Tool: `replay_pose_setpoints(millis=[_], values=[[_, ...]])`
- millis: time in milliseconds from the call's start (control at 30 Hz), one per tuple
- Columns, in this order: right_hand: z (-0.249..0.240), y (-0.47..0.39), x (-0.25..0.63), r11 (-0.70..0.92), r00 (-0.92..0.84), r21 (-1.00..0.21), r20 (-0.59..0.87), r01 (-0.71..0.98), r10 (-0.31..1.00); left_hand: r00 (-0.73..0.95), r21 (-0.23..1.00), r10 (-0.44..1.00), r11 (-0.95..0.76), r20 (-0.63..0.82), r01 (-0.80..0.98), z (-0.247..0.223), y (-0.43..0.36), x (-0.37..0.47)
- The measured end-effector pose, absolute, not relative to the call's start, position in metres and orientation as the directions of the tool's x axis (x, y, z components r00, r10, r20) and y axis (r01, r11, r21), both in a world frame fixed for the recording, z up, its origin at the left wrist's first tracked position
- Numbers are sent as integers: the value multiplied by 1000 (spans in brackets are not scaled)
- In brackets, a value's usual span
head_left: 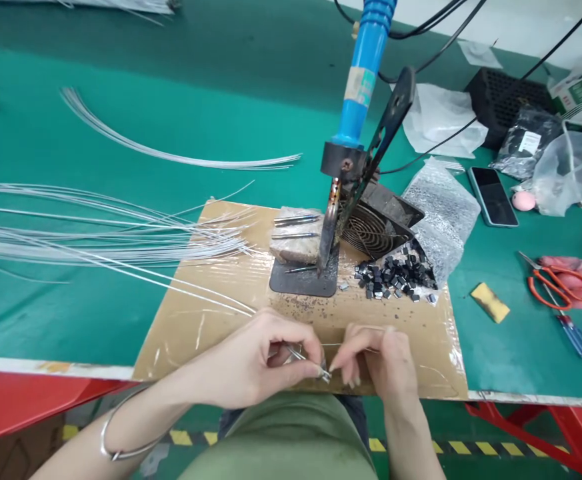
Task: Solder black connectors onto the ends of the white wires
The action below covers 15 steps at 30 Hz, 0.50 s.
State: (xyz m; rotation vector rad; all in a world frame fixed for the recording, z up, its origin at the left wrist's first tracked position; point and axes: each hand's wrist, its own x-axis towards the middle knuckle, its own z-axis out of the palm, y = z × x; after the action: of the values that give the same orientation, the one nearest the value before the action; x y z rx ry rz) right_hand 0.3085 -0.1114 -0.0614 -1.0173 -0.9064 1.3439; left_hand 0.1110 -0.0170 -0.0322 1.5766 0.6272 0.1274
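My left hand (265, 360) is closed, thumb and index finger pinching the ends of white wires (211, 293). A small silvery metal end (325, 375) sticks out past the fingertips; its exact shape is too small to tell. My right hand (383, 360) is just to the right, its fingers curled in. A thin strand of wire (331, 345) spans the gap between the two hands and runs in at the right fingers. Both hands are over the front of a brown cardboard sheet (195, 340).
A blue soldering iron (355, 100) points down ahead of my hands, beside a small fan (375, 230). Small black parts (395, 273) lie in a pile. More white wires (95, 243) spread left. Rightward are a yellow sponge (489, 302), scissors (561, 287) and a phone (493, 195).
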Motion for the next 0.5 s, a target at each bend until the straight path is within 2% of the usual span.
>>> replay_pose_setpoints(millis=[67,133,233,367,433,500], values=[[-61,-106,301,-69,62,-946,-93,-318,994,836,949,464,34,-293,314,-30,-18,112],[-60,-104,303,-67,159,-949,-121,-309,980,810,940,495,46,-316,338,-28,-20,112],[-60,-109,324,36,305,-973,-37,-230,952,741,924,576,69,-344,376,-27,-20,112],[-62,-118,354,176,386,-962,246,207,889,649,909,664,118,-371,399,-31,-16,111],[-60,-116,362,210,279,-856,371,472,886,618,904,692,120,-372,409,-35,-14,112],[-56,-107,364,277,54,-665,431,694,901,607,906,710,108,-358,409,-39,-12,112]])
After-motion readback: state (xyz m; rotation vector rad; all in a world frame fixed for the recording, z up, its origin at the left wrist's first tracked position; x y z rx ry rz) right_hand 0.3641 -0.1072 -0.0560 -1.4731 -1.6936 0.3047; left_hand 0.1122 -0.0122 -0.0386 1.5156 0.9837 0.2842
